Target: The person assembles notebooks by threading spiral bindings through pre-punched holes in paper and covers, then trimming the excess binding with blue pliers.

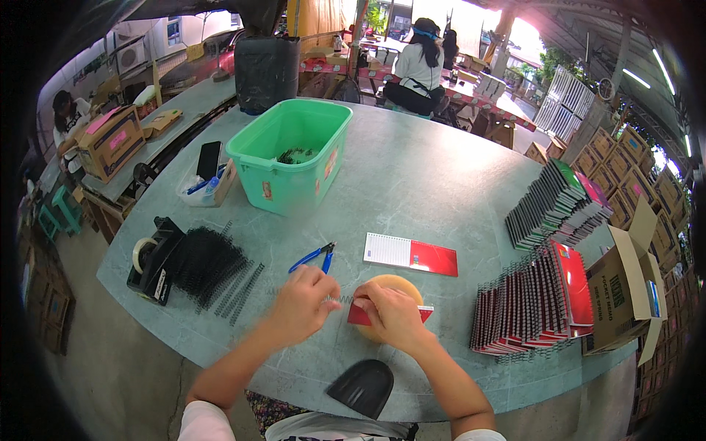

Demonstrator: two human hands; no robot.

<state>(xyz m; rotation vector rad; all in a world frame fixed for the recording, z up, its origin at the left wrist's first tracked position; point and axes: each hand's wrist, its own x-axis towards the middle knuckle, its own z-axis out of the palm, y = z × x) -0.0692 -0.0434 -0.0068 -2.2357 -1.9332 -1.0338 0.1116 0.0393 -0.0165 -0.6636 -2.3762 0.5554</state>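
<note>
My right hand (pixel 391 314) is closed on a small red notepad (pixel 359 316), which it presses onto a round, pale-yellow disc (pixel 401 282). A thin dark spiral binding coil (pixel 346 299) runs from the notepad's edge toward my left hand (pixel 307 305), whose fingers are pinched together at it; the exact grip is partly hidden. Just beyond my left hand lie blue-handled cutting pliers (pixel 316 256). An opened notepad (pixel 410 254) with a white lined page and red cover lies past the disc.
Loose black coils (pixel 209 257) sit beside a tape dispenser (pixel 156 261). A green tub (pixel 290 173) and a small tray (pixel 209 187) stand farther back. Bound red notepads (pixel 526 301), another notebook stack (pixel 551 202) and a carton (pixel 621 294) occupy the right. A black curved piece (pixel 360 388) lies near me.
</note>
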